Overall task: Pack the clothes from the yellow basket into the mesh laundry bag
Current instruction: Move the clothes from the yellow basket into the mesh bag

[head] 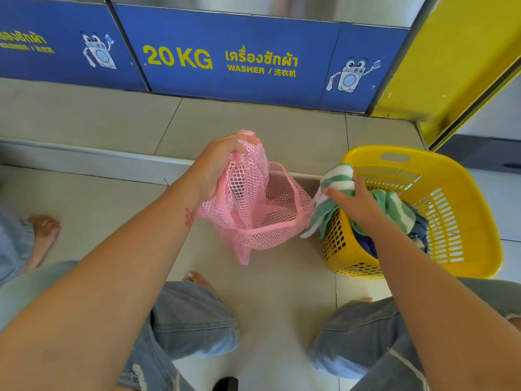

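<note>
Two hands busy: my left hand (222, 162) grips the bag (262, 210), right hand (355, 201) clutches the striped cloth (337, 176); sagging mouth could snag it.

Both bare forearms reach forward. The left hand (218, 162) is raised, fingers clenched. The right hand (356, 203) sits lower, fingers curled closed.

One pink mesh bag (253, 204), one yellow basket (451, 221), one green-striped cloth (337, 176), two hands, two washer panels.
</note>
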A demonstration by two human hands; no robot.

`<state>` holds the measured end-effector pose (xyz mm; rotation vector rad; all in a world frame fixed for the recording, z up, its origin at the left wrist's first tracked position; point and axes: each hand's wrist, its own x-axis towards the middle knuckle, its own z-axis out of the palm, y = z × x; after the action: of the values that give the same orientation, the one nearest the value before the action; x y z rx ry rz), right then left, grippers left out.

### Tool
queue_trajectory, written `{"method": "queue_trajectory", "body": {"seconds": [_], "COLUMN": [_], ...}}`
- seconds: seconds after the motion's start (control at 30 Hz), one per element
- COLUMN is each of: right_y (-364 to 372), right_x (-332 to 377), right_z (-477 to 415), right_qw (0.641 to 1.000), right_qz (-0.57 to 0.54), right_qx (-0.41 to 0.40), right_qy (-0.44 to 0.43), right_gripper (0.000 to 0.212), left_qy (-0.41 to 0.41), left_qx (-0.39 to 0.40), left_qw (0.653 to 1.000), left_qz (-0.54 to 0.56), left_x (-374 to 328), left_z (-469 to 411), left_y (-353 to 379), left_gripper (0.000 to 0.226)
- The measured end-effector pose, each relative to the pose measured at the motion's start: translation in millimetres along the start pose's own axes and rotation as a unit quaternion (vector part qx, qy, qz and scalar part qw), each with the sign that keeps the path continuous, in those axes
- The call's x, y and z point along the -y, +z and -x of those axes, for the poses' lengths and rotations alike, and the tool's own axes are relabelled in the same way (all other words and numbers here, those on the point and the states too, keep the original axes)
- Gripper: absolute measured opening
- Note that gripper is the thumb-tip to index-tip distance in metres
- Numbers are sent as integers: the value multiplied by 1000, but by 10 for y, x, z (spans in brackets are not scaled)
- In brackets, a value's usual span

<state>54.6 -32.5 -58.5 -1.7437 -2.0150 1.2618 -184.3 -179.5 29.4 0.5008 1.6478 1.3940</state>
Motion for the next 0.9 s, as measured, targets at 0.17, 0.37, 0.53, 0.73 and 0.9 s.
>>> {"method": "queue_trajectory", "body": {"seconds": [0.17,0.37,0.53,0.73,0.9], "right_y": [24,-54,-255,-542,-294], "right_x": [52,207,764,1468,1583], "right_z": [-11,139,311,561,544], "right_qw": [998,969,953,946,943], "right_qz": [26,138,64,-161,-262], "right_qx": [-43,-169,-245,-132,128], "right_qy": [-39,-112,-169,-248,-158], "right_gripper": [71,36,31,24,16], "left_qy": [27,61,66,89,108], "left_qx": [-31,-43,-23,-6,-5], "left_qw": [994,990,990,989,992], "left_qz": [-104,-120,-126,-116,-61], "left_x": [32,21,8,28,22], "left_z": [-4,-9,35,39,12], "left_y": [-26,-40,-31,-91,-90], "left_gripper": [25,30,33,34,32]}}
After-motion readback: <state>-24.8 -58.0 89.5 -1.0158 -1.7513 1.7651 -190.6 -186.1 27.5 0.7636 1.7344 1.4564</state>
